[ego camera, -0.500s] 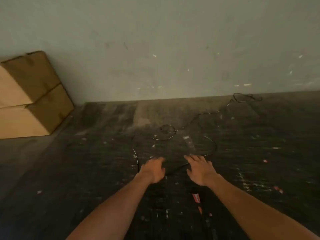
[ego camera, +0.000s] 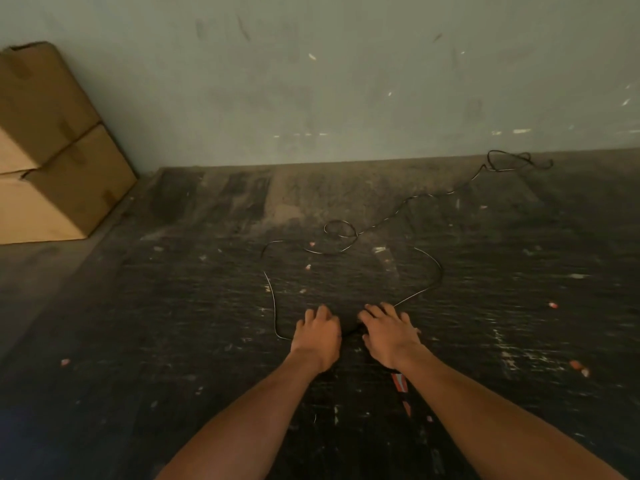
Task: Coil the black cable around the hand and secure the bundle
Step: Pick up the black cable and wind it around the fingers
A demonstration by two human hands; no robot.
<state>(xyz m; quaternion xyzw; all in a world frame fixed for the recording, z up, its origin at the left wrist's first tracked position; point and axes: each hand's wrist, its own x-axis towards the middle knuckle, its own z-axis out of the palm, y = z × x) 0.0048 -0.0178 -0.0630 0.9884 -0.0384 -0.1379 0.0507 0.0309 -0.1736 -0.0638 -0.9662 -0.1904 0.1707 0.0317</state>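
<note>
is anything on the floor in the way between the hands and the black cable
Nothing visible is. The left hand and right hand are already down at the black cable, whose near bend runs between them. Whether the fingers have closed on it cannot be told. The cardboard boxes stand well off to the left.

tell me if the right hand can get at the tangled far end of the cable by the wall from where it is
Probably not without moving closer: the right hand is down at the near loop, while the tangled end of the black cable lies far off by the wall. Nothing blocks it.
</note>
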